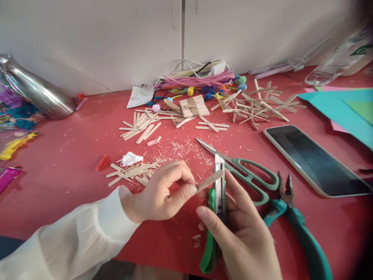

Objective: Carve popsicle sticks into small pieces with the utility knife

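Between the thumb and fingers of my left hand (167, 192) is a wooden craft stick (210, 181), its far end pointing right and slightly up. My right hand (247, 229) is closed around a green utility knife (210, 233), held upright with its metal blade end (219, 165) pointing away from me. The stick's tip crosses in front of the blade end; I cannot tell whether they touch. Wood shavings (182, 149) are scattered on the red table (72, 147) beyond my hands. A pile of short sticks (131, 171) lies just past my left wrist.
Green-handled scissors (247, 175) and pliers (294, 217) lie right of my hands, near a phone (317, 163). More sticks (262, 105) and pink pipe cleaners (198, 81) lie along the back. A steel jug (43, 93) stands at left, a plastic bottle (335, 62) at right.
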Available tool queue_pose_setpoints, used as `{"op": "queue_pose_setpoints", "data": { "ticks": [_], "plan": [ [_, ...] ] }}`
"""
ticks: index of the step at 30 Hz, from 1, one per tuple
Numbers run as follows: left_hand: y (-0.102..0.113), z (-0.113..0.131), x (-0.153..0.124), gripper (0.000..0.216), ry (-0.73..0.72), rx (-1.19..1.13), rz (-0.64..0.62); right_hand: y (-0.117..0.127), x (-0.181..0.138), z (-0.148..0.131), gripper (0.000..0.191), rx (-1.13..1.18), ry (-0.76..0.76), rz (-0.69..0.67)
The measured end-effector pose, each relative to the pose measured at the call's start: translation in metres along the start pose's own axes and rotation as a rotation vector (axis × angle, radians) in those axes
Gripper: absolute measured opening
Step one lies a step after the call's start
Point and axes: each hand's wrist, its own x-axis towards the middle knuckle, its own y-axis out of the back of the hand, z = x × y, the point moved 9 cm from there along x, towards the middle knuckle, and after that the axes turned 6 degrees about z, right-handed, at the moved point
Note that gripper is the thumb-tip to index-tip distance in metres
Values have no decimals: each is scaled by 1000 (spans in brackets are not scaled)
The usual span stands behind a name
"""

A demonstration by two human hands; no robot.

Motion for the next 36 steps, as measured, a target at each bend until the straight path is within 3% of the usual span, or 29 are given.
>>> {"op": "queue_pose_setpoints", "data": {
  "ticks": [5,12,16,18,22,24,27,30,34,36],
  "plan": [
    [-10,-10,-9,12,226,-130,-5,-8,-2,0,70,25,13,-42],
    [-7,5,-3,13,14,75,-25,-9,-6,1,68,83,-72,-24],
    [-7,5,-2,13,-25,133,-44,-7,-5,3,66,76,-88,-26],
    [-1,-2,0,12,7,108,-14,-9,-5,6,66,85,-123,-58],
    [25,-31,4,18,189,26,178,-13,-7,10,69,106,-168,-116],
    [30,-42,4,26,262,33,191,-14,-8,10,69,118,-178,-123],
    [19,-47,3,37,339,87,51,-13,-8,10,68,124,-180,-115],
    [5,-42,-1,28,369,44,-94,-10,-7,8,65,88,-143,-91],
    [-17,-25,-9,22,302,-50,-305,-5,-4,3,59,89,-62,-54],
    [-22,-21,-12,23,276,-52,-345,-6,-3,1,58,88,-30,-61]
  ]
}}
